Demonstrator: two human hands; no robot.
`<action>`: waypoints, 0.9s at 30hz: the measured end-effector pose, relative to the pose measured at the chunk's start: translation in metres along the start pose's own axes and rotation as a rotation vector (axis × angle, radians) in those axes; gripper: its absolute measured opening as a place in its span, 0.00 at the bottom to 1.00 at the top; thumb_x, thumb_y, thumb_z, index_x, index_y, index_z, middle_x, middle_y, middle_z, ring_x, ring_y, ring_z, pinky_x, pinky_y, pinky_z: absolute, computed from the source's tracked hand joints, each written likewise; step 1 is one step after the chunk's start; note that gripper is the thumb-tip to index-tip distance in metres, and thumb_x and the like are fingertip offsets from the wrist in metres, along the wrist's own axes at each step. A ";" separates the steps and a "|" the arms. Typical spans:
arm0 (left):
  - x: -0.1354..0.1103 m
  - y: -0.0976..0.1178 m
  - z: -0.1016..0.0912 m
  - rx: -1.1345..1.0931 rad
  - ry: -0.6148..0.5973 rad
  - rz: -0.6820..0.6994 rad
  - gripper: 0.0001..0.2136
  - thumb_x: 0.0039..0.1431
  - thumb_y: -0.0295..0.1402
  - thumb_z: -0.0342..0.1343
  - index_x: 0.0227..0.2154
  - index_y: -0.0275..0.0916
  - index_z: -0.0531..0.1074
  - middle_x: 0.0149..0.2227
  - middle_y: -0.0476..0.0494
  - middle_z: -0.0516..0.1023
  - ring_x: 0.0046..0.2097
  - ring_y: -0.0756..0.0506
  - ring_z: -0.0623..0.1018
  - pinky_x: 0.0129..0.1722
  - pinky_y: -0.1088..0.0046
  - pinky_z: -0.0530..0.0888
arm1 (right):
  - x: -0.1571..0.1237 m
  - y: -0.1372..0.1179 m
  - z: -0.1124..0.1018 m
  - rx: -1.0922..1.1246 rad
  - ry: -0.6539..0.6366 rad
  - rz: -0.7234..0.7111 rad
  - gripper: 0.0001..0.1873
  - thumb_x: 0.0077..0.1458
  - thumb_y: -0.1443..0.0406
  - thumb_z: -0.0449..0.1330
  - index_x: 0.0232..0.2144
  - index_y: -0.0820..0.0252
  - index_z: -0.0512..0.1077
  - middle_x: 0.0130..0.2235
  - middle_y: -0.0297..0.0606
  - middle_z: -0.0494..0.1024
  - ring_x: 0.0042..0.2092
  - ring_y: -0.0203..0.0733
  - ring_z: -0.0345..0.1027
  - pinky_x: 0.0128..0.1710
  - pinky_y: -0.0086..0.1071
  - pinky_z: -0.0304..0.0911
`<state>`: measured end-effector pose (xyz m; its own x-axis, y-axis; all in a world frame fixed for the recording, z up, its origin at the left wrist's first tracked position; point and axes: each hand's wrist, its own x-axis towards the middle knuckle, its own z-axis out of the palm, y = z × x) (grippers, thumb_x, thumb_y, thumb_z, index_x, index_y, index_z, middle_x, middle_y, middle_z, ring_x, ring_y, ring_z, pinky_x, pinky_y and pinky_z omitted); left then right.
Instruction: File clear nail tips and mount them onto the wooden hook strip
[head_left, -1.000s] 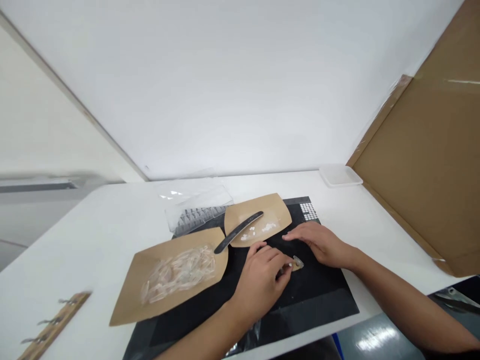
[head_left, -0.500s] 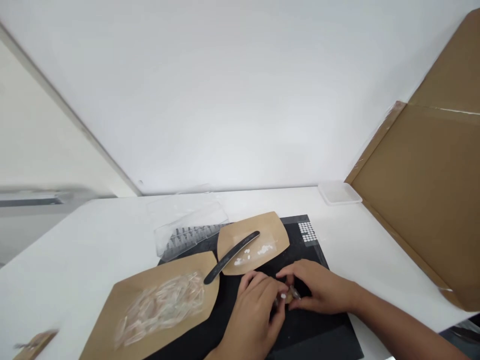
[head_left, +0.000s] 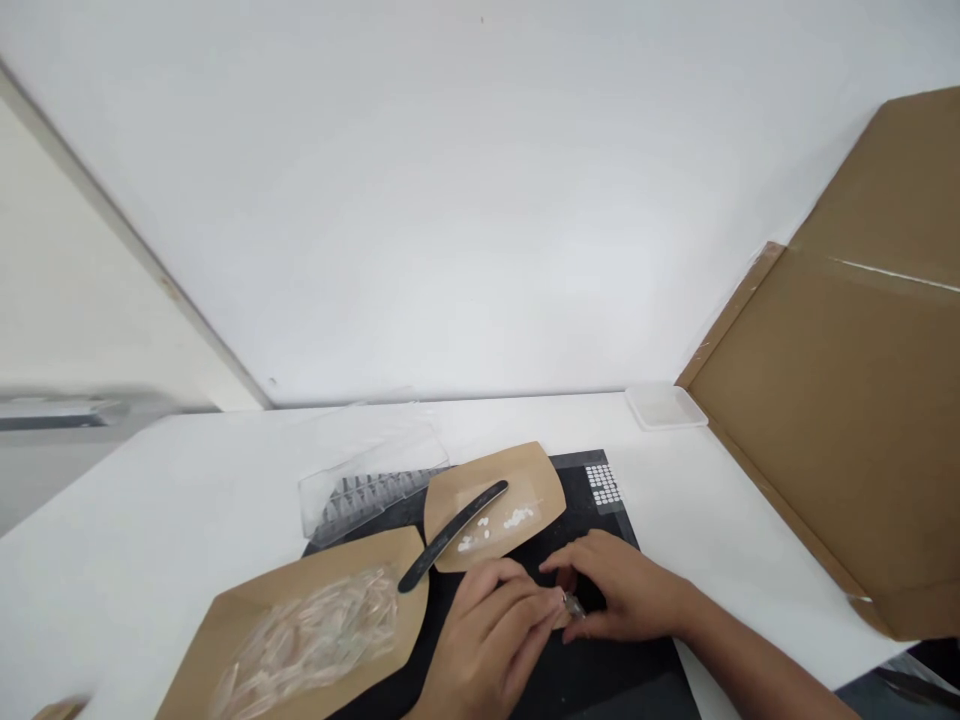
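Observation:
My left hand [head_left: 491, 630] is closed, its fingers pinched together over the black mat [head_left: 592, 680]. At its fingertips sits a small shiny, see-through piece [head_left: 574, 606], mostly covered by fingers. My right hand [head_left: 622, 590] curves around that piece from the other side, with the thumb touching it and the index finger bent above. To the left, a brown paper tray [head_left: 225, 620] holds many slim clear pieces. A smaller brown tray [head_left: 551, 490] with white bits stands behind my hands. A black nail file [head_left: 454, 535] lies across both trays.
A clear plastic box [head_left: 375, 490] with rows of slots lies at the mat's back left. A sheet of white dots [head_left: 602, 485] is on the mat's back right corner. A shallow clear container [head_left: 666, 408] stands by the wall. Cardboard [head_left: 840, 420] rises at the right.
The head view has shifted slightly, lowering the scene in the frame. My left fingers have closed further over the small piece, and the white bit seen at their tips is now hidden.

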<state>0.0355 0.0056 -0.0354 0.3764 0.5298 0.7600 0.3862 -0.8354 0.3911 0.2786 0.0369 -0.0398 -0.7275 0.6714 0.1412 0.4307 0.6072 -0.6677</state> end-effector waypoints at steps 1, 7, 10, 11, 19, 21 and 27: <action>0.003 -0.001 -0.003 0.003 0.037 0.011 0.08 0.68 0.21 0.62 0.46 0.38 0.77 0.37 0.45 0.85 0.38 0.46 0.79 0.44 0.66 0.76 | 0.000 -0.001 -0.003 -0.006 0.030 -0.035 0.39 0.55 0.51 0.75 0.63 0.53 0.67 0.48 0.41 0.81 0.49 0.48 0.75 0.52 0.41 0.66; 0.022 -0.008 -0.022 -0.014 0.166 -0.005 0.07 0.68 0.24 0.64 0.44 0.42 0.79 0.38 0.49 0.87 0.36 0.48 0.82 0.42 0.65 0.75 | 0.002 -0.017 -0.019 0.010 0.293 -0.180 0.52 0.48 0.44 0.76 0.67 0.53 0.62 0.60 0.50 0.68 0.60 0.58 0.66 0.61 0.51 0.66; 0.026 -0.014 -0.027 -0.060 0.179 -0.004 0.07 0.67 0.24 0.64 0.42 0.43 0.79 0.39 0.50 0.88 0.36 0.48 0.83 0.44 0.64 0.76 | 0.012 -0.032 -0.019 -0.006 0.386 -0.166 0.40 0.56 0.49 0.72 0.65 0.52 0.65 0.58 0.49 0.70 0.59 0.57 0.67 0.57 0.49 0.69; 0.026 -0.016 -0.028 -0.076 0.178 -0.006 0.06 0.67 0.24 0.64 0.42 0.43 0.79 0.39 0.50 0.88 0.37 0.47 0.83 0.44 0.64 0.76 | 0.018 -0.036 -0.017 -0.009 0.413 -0.145 0.35 0.59 0.52 0.70 0.64 0.52 0.66 0.57 0.49 0.71 0.58 0.56 0.68 0.52 0.46 0.71; 0.022 -0.020 -0.026 -0.155 0.221 -0.160 0.04 0.70 0.28 0.62 0.41 0.43 0.80 0.38 0.46 0.86 0.41 0.44 0.81 0.46 0.63 0.77 | 0.050 -0.041 0.003 -0.050 0.439 -0.185 0.07 0.71 0.65 0.60 0.49 0.54 0.75 0.46 0.42 0.81 0.49 0.45 0.76 0.50 0.40 0.73; 0.022 -0.019 -0.026 -0.169 0.217 -0.184 0.03 0.70 0.28 0.62 0.41 0.43 0.80 0.38 0.46 0.85 0.41 0.45 0.80 0.44 0.65 0.78 | 0.050 -0.038 0.006 -0.072 0.480 -0.204 0.06 0.71 0.64 0.61 0.49 0.55 0.75 0.45 0.42 0.82 0.48 0.45 0.76 0.50 0.40 0.74; 0.021 -0.018 -0.023 -0.219 0.132 -0.177 0.04 0.71 0.28 0.60 0.42 0.42 0.79 0.40 0.45 0.85 0.43 0.45 0.81 0.44 0.65 0.78 | 0.038 -0.026 0.017 -0.181 0.493 -0.181 0.08 0.73 0.60 0.58 0.49 0.55 0.72 0.44 0.43 0.82 0.46 0.47 0.76 0.48 0.42 0.72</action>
<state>0.0170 0.0278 -0.0145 0.2014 0.6585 0.7251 0.2400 -0.7509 0.6153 0.2301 0.0392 -0.0296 -0.4808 0.6423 0.5969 0.4384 0.7656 -0.4708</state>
